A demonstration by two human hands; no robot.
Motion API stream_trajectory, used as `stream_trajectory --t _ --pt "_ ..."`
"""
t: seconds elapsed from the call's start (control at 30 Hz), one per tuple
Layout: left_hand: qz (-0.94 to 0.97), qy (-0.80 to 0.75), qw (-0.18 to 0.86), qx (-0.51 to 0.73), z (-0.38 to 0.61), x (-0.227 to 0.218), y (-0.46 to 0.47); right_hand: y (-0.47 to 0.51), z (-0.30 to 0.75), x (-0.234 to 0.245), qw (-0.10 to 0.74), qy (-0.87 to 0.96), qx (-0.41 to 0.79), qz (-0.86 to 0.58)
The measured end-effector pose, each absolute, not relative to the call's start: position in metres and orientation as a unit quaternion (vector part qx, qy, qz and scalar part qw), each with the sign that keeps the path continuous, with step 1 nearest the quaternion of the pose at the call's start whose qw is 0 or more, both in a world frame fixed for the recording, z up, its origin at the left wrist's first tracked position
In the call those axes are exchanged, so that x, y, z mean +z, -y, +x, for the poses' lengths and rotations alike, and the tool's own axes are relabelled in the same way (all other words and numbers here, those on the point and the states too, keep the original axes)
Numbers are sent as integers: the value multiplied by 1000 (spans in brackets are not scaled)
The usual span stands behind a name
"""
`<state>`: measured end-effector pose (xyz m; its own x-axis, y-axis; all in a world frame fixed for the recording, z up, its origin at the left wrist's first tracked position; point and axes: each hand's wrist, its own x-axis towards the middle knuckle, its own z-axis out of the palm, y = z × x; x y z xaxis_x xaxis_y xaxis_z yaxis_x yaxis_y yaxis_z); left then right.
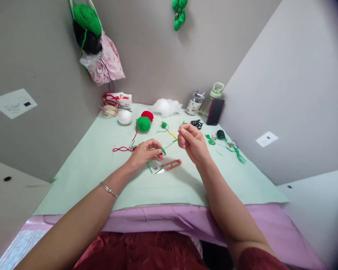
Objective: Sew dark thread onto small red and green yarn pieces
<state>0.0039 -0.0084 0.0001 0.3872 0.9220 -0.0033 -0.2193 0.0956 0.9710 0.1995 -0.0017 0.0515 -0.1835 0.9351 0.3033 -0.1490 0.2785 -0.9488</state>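
My left hand point(149, 150) is closed around a small green crocheted piece point(162, 151), with a bit of red showing by the fingertips. From it a green yarn strand point(170, 144) runs taut up to my right hand point(193, 140), raised with thumb and forefinger pinched and the other fingers curled. Whether a needle is also in that pinch is too small to see. A yellow crochet hook point(173, 135) shows just left of the right hand; I cannot tell if they touch. Orange-handled thread snips point(169, 165) lie on the table below, between both hands.
Green point(143, 124), red point(147, 115) and white yarn balls point(125, 117) stand at the back left. White stuffing point(167, 107), a pen cup point(195, 104), a bottle point(211, 101) and a phone point(215, 112) line the back. Green scraps point(238, 152) lie right. Walls flank the table.
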Motion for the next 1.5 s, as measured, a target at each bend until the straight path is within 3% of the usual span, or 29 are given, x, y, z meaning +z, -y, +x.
stream_trajectory --t 0.27,0.43,1.5 --pt "514 -331 655 444 -1 -4 5 0 211 56 388 781 290 -394" --pt "522 -326 654 440 -1 -2 5 -2 214 53 337 819 225 -406" --pt "541 -309 673 398 -2 0 6 0 219 56 282 851 232 -377"
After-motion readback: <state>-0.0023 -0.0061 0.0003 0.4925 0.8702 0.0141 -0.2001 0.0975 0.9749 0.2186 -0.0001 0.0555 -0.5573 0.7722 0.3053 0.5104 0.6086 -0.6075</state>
